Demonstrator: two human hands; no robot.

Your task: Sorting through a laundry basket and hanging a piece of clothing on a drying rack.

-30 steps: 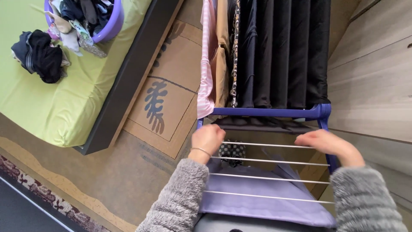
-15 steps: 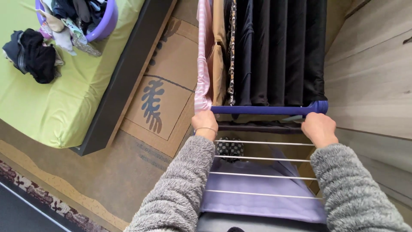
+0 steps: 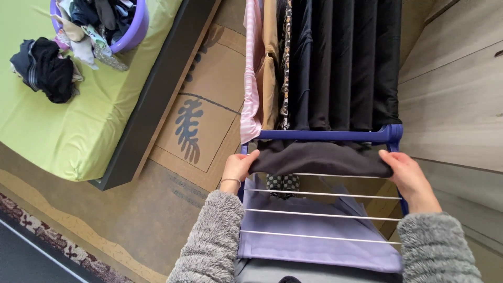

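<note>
- Since half a second ago both hands have come back from the blue crossbar (image 3: 325, 135), and a dark garment (image 3: 319, 159) now lies stretched between them.
- Left hand (image 3: 237, 169): fingers curled shut on the garment's left end.
- Right hand (image 3: 409, 175): fingers closed over its right end.
- Garment sits across the first white rail (image 3: 335, 176), just below the crossbar (black cloths hang beyond).
- Lilac cloth (image 3: 314, 236) lies under the nearer rails.
- Purple basin (image 3: 133, 31) of clothes on the green bed (image 3: 68, 120), far left.
</note>
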